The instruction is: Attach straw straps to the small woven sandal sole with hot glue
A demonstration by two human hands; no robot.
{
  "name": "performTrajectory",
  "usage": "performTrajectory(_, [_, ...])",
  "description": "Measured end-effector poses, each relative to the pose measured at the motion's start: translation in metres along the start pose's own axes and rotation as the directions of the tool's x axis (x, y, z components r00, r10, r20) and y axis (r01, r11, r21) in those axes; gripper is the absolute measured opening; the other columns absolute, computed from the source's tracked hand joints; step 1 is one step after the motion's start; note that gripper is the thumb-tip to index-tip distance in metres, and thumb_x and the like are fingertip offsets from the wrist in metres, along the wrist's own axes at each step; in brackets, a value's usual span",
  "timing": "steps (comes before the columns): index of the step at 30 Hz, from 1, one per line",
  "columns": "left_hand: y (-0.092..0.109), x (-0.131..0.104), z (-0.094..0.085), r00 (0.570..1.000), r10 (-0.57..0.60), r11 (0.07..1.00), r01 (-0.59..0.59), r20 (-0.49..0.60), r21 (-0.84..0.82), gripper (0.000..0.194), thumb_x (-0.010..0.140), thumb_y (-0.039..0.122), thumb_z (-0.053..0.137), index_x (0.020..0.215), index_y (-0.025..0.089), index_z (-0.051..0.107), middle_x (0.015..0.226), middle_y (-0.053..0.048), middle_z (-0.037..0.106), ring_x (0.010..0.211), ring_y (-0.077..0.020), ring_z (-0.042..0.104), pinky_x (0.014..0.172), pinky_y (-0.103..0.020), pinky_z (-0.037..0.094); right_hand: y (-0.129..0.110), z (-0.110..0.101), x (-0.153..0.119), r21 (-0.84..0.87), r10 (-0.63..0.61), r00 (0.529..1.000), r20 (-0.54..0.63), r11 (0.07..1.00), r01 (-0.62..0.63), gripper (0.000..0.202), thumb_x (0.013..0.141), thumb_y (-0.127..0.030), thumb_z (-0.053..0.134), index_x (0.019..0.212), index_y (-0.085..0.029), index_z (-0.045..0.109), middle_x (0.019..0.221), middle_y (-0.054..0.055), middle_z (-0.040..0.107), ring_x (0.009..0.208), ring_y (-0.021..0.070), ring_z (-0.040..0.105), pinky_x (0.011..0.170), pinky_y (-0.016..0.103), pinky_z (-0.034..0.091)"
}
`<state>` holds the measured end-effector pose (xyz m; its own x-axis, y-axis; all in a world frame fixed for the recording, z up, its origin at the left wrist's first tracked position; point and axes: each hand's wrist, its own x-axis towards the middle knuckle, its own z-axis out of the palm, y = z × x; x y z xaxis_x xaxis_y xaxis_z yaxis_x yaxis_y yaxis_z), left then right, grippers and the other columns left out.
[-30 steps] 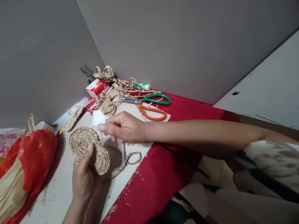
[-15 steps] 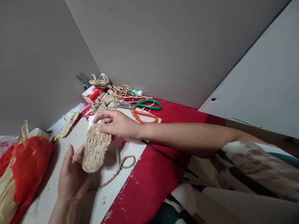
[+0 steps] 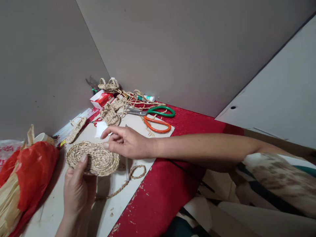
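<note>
Since half a second earlier, the woven piece had turned from a steep slant to lying crosswise, and the left thumb had come to press on its face. It was held up above the white board, with the left hand at its seven o'clock gripping the near edge, thumb on top and fingers beneath. The right hand sat at its two o'clock, fingers curled, index raised and slightly parted from the thumb, which overlapped the rim; whether it pinched anything, one could not tell.

Taking the woven piece as centre, a braided cord lay towards four o'clock, its end looped beside a white stick. Scissors with green and orange handles lay farther out at two o'clock, a red plastic bag at nine, and a small woven strip at eleven.
</note>
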<state>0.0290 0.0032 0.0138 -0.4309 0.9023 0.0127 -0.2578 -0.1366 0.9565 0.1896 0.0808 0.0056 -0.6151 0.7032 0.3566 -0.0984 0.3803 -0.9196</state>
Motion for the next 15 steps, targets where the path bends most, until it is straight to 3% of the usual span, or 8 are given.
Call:
performTrajectory(3, [-0.001, -0.004, 0.002, 1.0, 0.009, 0.999, -0.007, -0.027, 0.054, 0.023, 0.073, 0.022, 0.075, 0.095, 0.018, 0.074, 0.091, -0.005, 0.075, 0.091, -0.0207, 0.069, 0.086, -0.032, 0.055, 0.001, -0.002, 0.0, -0.248, -0.144, 0.98, 0.14, 0.953, 0.176, 0.02, 0.09, -0.031, 0.044, 0.076, -0.017, 0.046, 0.064, -0.004, 0.043, 0.06, 0.009, 0.038, 0.065, 0.026, 0.033])
performTrajectory(6, [-0.003, -0.007, 0.003, 0.997, 0.001, 0.997, 0.006, -0.075, 0.082, 0.026, 0.072, 0.024, 0.077, 0.097, 0.018, 0.074, 0.09, -0.003, 0.075, 0.081, -0.017, 0.069, 0.084, -0.031, 0.055, 0.004, 0.0, -0.002, -0.348, -0.215, 0.953, 0.212, 0.895, 0.279, 0.02, 0.09, -0.029, 0.04, 0.073, -0.018, 0.042, 0.062, -0.004, 0.037, 0.058, 0.0098, 0.032, 0.062, 0.027, 0.029])
performTrajectory(10, [-0.003, -0.01, 0.003, 0.996, -0.023, 0.994, 0.032, -0.086, 0.103, 0.027, 0.07, 0.025, 0.078, 0.096, 0.018, 0.073, 0.086, -0.001, 0.074, 0.074, -0.0159, 0.069, 0.082, -0.031, 0.056, 0.003, 0.003, -0.005, -0.443, -0.165, 0.957, 0.239, 0.858, 0.259, 0.022, 0.091, -0.033, 0.037, 0.083, -0.017, 0.049, 0.064, -0.002, 0.047, 0.059, 0.0116, 0.036, 0.06, 0.028, 0.025])
performTrajectory(15, [-0.006, -0.015, 0.0, 0.993, -0.051, 0.98, 0.069, -0.104, 0.188, 0.025, 0.069, 0.028, 0.08, 0.09, 0.017, 0.073, 0.083, -0.002, 0.073, 0.076, -0.0199, 0.07, 0.079, -0.034, 0.057, -0.007, 0.002, -0.008, -0.611, -0.015, 0.942, 0.337, 0.757, 0.231, 0.027, 0.093, -0.034, 0.034, 0.088, -0.017, 0.054, 0.071, 0.002, 0.06, 0.054, 0.0124, 0.034, 0.057, 0.03, 0.021])
